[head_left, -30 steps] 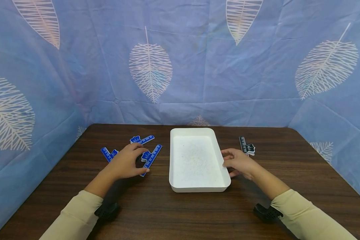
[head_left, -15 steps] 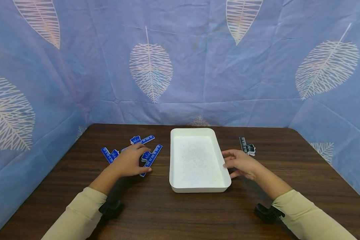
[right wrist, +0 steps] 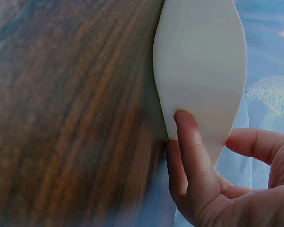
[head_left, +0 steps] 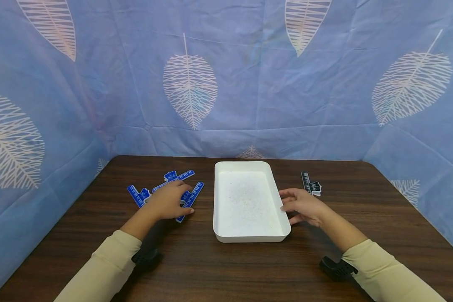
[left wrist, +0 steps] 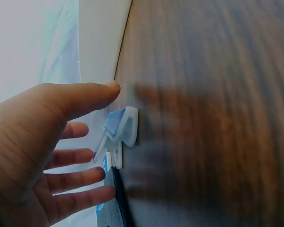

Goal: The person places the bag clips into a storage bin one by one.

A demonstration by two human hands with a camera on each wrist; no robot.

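My left hand point(head_left: 168, 201) hovers low over the left of the table with thumb and fingers spread, near a blue piano-key clip point(head_left: 196, 193) that it partly hides. In the left wrist view, a clip point(left wrist: 128, 126) stands just beyond the thumb and fingers, with space between the thumb and it. Two more blue clips point(head_left: 137, 195) lie close by, one left of the hand and one behind it. My right hand point(head_left: 303, 207) touches the right side of the white tray point(head_left: 251, 239). Its fingers point(right wrist: 191, 151) rest against the outer wall, and another fingertip meets the rim.
A black piano-key clip point(head_left: 306, 183) lies beyond the right hand, to the right of the tray. The brown wooden table point(head_left: 226, 272) ends at a blue cloth backdrop point(head_left: 234, 105) printed with leaves.
My left hand has shifted slightly right, its thumb passing farther over the nearest blue clip, and uncovers more of the clip behind it. The right hand and tray stay nearly still.
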